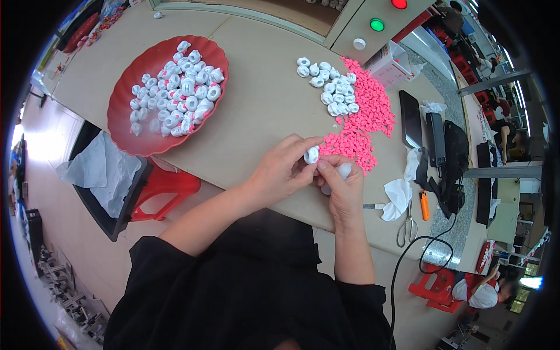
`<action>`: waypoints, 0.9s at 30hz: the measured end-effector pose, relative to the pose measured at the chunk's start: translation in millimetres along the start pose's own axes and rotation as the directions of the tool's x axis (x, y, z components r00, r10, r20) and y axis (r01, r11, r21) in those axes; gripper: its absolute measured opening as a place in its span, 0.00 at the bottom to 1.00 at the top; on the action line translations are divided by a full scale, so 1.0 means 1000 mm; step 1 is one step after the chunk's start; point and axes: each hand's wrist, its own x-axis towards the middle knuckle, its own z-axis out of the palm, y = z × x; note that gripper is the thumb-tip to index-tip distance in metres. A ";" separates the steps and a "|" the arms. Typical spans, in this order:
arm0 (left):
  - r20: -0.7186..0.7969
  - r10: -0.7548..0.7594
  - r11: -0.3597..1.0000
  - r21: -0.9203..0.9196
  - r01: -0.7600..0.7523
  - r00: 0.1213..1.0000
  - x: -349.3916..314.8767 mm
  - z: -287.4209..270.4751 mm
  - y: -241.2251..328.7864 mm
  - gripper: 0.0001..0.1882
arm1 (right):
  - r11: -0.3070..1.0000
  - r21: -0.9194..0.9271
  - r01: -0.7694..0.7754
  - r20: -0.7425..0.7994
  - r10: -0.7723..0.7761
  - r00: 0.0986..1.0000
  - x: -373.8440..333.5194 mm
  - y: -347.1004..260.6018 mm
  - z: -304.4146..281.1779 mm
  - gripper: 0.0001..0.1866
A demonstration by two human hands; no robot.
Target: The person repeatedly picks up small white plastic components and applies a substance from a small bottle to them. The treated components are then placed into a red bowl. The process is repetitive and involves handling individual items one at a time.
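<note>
Near the table's front edge, my left hand (284,167) pinches a small white rounded piece (311,154) with dark marks between thumb and fingers. Close against it is my right hand (345,189), its thumb and forefinger pressed together at the piece's lower side. Another whitish rounded thing (344,171) shows in the curl of the right hand, partly hidden by the fingers. Just beyond both hands lies a spread of small pink bits (356,146). Behind it sits a cluster of similar white pieces (335,90).
A red scalloped bowl (125,76) of white pieces with pink bits stands at the left. To the right lie a black phone (410,119), crumpled white tissue (398,198), scissors (406,227), an orange lighter (424,206) and a black cable (402,256). A red stool (166,192) stands below left.
</note>
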 end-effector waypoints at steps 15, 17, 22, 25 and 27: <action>0.044 0.058 0.998 0.025 -0.059 0.997 -0.001 0.000 -0.002 0.28 | 0.999 -0.035 0.004 0.012 -0.004 1.000 -0.002 0.001 0.000 0.05; 0.057 0.047 0.999 0.019 -0.049 0.997 -0.001 0.000 -0.003 0.28 | 0.999 -0.050 0.012 0.004 -0.012 1.000 -0.003 0.002 -0.001 0.05; 0.044 -0.010 1.000 0.000 0.010 0.999 -0.001 0.000 0.000 0.28 | 1.000 -0.011 0.006 0.018 -0.006 1.000 -0.003 0.001 0.004 0.05; -0.049 0.062 0.996 0.067 -0.058 0.997 -0.003 -0.001 0.003 0.27 | 1.000 -0.016 -0.009 0.011 0.009 1.000 -0.003 -0.002 0.006 0.06; -0.177 0.103 0.964 0.260 -0.055 0.979 -0.005 -0.022 0.012 0.26 | 1.000 0.001 -0.008 0.022 0.008 1.000 -0.005 0.000 0.004 0.08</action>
